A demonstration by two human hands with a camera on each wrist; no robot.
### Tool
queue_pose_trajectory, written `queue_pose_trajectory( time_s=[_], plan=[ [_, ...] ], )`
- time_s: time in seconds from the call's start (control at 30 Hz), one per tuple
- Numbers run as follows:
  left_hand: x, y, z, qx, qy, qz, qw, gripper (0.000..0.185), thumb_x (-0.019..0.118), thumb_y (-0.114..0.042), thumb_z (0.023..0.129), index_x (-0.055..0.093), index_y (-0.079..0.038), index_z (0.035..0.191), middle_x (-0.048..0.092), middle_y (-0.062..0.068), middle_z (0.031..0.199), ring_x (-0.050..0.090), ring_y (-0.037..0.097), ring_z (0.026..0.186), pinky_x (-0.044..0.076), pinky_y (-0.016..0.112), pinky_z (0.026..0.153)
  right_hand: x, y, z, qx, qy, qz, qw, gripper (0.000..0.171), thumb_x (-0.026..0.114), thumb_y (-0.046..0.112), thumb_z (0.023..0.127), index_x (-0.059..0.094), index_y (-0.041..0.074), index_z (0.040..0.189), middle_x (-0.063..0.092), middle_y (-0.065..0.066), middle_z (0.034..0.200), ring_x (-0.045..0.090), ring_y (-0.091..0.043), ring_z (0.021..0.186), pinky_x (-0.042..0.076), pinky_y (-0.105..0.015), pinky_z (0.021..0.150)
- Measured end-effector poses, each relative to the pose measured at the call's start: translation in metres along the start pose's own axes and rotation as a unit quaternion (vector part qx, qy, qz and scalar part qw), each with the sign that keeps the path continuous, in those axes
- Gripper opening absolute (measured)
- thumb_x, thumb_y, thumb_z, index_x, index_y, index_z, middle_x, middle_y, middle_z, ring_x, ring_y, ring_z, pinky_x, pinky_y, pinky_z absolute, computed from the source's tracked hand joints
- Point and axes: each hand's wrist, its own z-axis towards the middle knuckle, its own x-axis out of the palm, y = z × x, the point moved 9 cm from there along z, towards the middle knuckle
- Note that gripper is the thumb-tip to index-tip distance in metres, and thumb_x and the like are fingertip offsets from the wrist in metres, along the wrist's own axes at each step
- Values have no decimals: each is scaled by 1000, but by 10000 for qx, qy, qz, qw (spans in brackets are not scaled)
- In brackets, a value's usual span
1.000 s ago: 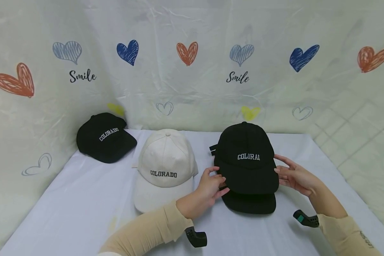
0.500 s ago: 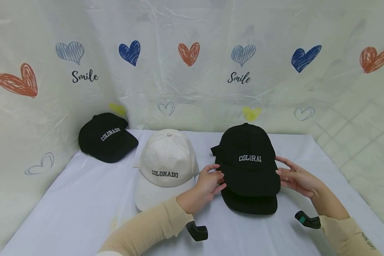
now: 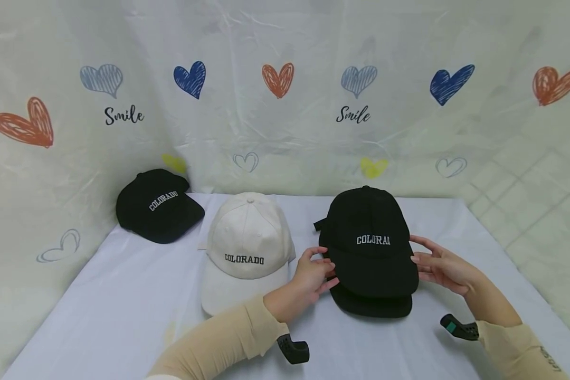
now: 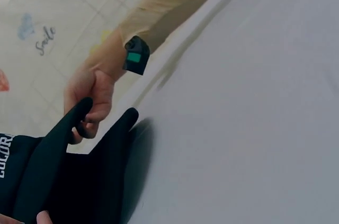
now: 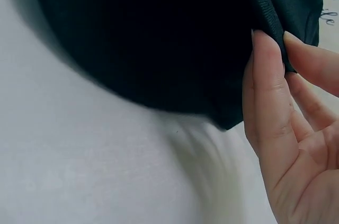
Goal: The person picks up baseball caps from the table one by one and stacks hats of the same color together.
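Note:
An upper black cap (image 3: 368, 221) lettered in white sits over a lower black cap (image 3: 372, 307), whose brim shows beneath it. The left wrist view shows a gap between the upper brim (image 4: 50, 155) and the lower brim (image 4: 112, 166). My left hand (image 3: 309, 277) holds the left side of the upper cap's brim. On the opposite side, my right hand (image 3: 444, 266) pinches the edge between thumb and fingers, as the right wrist view confirms. The lower cap's crown is mostly hidden.
Left of the stack lies a cream cap (image 3: 247, 237), partly behind my left forearm. Another black cap (image 3: 159, 206) rests at the back left, by the curtain. A white cloth (image 3: 123, 311) covers the table, and a patterned curtain (image 3: 304, 132) hangs behind.
The upper black cap has come down a little towards me, so less of the lower brim shows. Both hands keep their hold and shift slightly with it.

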Motion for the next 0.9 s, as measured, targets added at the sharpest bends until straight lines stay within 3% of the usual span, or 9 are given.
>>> queue_pose_trajectory(
  time_s=[0.4,0.9],
  plan=[
    [-1,11,0,-88,-38,251,9996,40,60,9,96,52,-12,129,58,7,102,59,19,84,61,43,82,8,-5,-3,-69,563,451,9974,68,33,-9,108,51,47,142,68,-3,108,70,-16,99,58,-28,86],
    [-1,16,-5,62,3,566,9984,41,60,11,95,51,-10,128,57,8,100,59,19,83,61,45,81,0,-21,-9,471,80,-379,9981,61,43,-2,108,40,51,138,66,-2,107,69,-17,99,59,-35,89]
  ],
)
